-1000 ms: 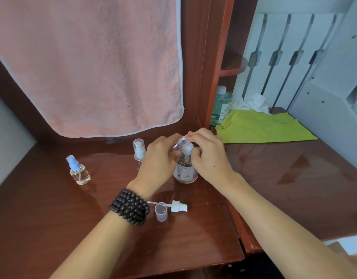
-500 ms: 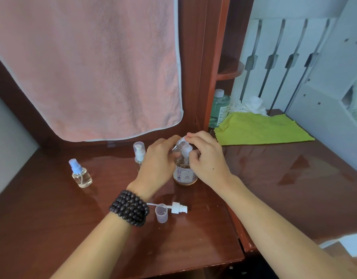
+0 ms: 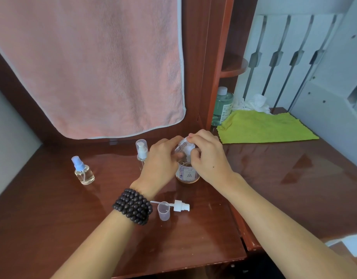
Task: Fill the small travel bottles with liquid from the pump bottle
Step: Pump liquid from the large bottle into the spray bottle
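- Change over the last second: very little. Both hands sit at the same spot just right of frame centre, over the pump bottle [image 3: 187, 171]; the view itself has drifted slightly, so the desk [image 3: 52, 228] contents appear shifted, not moved
- Left hand [image 3: 160, 165] still curls around a small clear travel bottle [image 3: 180, 144], holding it tipped against the pump head [image 3: 188, 149]
- Right hand [image 3: 208, 156] is curled over the pump head, fingertips [image 3: 191, 135] touching the small bottle's upper end; whether it is pressing down I cannot tell
- Reading: the dispensing step is ongoing, not finished. No liquid stream can be made out, and the fill level in the small bottle is hidden by fingers
- Orientation: the travel bottle lies tilted, long axis running from lower left to upper right in the frame. Its threaded neck shows near the middle, so the open mouth seems to face the pump nozzle, though the mouth is hidden
- Pump bottle stands upright on the desk, long axis vertical, label facing the camera
- Lower centre: a removed pump top [image 3: 178, 205] lies on its side, dip tube pointing left, with a small clear cap [image 3: 163, 210] touching it – likely the held bottle's parts
- Left of centre: a blue-topped spray bottle [image 3: 83, 171] and a capped white-pump bottle [image 3: 142, 153] stand upright, untouched
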The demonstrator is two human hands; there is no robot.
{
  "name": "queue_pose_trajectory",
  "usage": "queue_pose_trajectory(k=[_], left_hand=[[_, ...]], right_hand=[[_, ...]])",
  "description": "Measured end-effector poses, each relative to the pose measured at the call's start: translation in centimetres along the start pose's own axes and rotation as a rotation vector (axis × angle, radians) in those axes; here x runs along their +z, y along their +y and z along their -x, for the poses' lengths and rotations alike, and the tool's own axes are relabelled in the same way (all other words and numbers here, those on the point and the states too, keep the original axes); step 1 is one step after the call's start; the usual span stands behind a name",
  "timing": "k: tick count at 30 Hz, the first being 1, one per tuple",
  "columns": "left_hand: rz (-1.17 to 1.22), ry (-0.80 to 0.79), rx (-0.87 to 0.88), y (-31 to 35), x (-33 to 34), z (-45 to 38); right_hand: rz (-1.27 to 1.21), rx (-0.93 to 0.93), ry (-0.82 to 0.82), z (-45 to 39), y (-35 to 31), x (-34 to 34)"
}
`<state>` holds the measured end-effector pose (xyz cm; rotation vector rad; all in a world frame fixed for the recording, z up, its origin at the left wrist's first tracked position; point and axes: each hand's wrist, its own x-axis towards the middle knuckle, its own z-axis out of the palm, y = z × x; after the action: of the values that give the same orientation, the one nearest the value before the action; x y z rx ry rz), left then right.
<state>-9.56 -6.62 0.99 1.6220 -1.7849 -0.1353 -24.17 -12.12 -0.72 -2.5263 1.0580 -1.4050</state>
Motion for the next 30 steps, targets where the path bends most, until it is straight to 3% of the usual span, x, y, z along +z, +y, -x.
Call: queue_pose_trajectory(k=[30], left_hand=[[0.015, 0.021, -0.004, 0.24, -0.25, -0.18]], right_hand=[[0.005, 0.012, 0.028, -0.05, -0.05, -0.25]])
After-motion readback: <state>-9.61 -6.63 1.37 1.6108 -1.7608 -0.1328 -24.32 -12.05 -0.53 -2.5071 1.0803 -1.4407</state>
